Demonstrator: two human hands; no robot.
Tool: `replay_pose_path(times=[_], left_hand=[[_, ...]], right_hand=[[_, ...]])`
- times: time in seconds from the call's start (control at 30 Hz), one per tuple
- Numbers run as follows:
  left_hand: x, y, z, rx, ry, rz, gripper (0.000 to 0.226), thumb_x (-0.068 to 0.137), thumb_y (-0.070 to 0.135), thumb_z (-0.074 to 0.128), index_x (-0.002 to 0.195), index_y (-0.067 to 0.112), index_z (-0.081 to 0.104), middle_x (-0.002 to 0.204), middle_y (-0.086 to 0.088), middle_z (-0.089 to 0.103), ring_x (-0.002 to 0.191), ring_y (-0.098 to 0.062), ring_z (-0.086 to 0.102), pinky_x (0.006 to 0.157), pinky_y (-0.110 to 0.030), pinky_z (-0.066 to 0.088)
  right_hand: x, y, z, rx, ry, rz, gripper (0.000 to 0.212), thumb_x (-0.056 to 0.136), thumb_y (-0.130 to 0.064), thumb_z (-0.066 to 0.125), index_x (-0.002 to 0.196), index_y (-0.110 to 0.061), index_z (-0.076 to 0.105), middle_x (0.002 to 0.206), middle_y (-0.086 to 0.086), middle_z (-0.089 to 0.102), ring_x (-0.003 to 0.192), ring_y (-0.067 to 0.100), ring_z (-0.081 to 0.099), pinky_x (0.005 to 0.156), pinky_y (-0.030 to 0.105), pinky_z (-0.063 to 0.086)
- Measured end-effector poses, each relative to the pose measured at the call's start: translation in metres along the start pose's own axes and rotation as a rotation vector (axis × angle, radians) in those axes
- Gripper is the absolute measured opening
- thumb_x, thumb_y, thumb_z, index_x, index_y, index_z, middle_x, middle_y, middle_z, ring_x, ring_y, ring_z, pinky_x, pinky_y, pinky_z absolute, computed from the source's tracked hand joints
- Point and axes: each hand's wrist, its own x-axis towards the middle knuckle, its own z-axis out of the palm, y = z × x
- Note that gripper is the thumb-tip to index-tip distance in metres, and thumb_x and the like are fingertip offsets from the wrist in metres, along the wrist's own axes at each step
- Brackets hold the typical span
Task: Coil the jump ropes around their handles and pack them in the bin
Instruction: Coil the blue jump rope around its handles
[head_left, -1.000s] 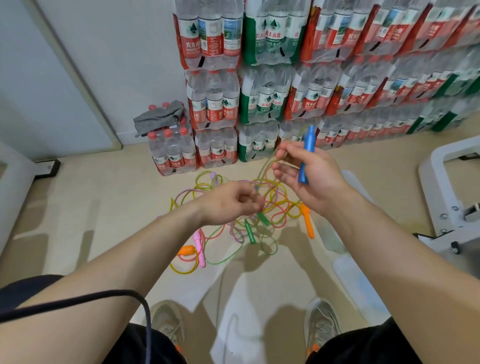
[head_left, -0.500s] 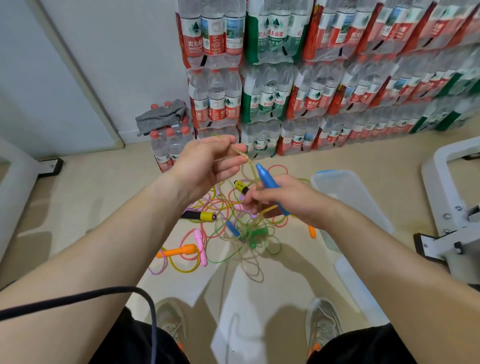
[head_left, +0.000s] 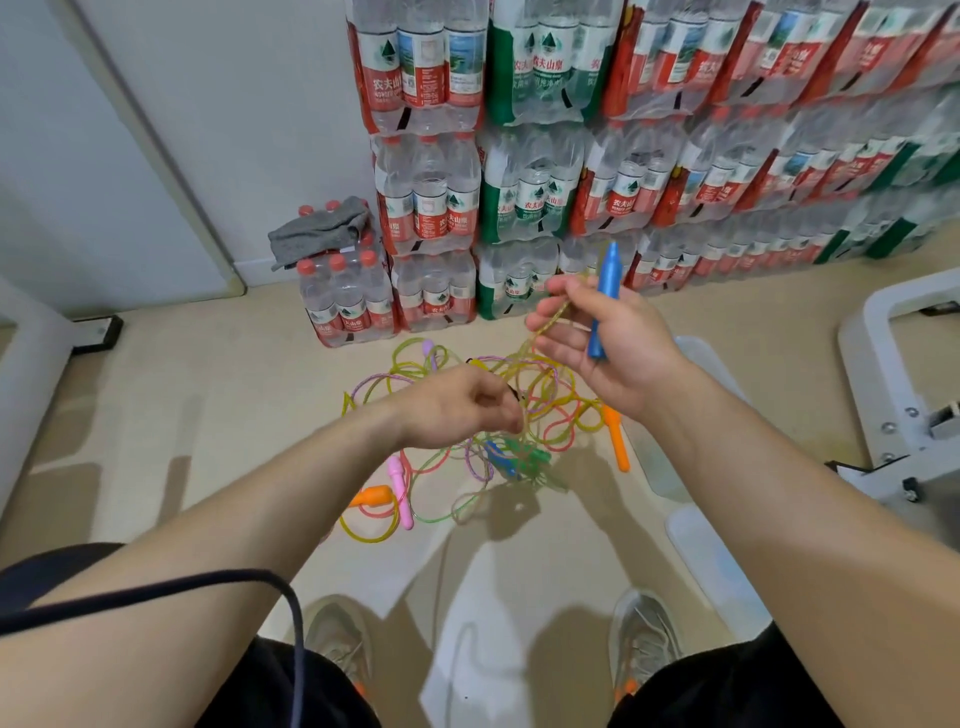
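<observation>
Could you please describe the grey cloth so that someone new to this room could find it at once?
Start at the wall of stacked water bottle packs and follow it to its left end, where a single low pack with red caps stands on the floor. The grey cloth lies crumpled on top, the only soft, dull thing among the clear bottles.
</observation>
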Motion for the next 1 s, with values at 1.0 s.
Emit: replay_pose_path(times=[1.0], left_hand=[[0.001,-0.009,0.005,0.048,0.006,-0.008,0.015,0.101,0.012,0.056,0.096,0.011,0.070,0.095,-0.003,0.075,0.091,-0.016,0.071,0.077,-0.022,0.051]], right_hand=[[0.003,-0.001,0.000,0.028,-0.007,0.008,0.014,0.104,-0.016,0.052,0.103,-0.008,0.063,0.083,0.007,0.072,0.080,0.024,0.074,0.067,0.032,0.060]])
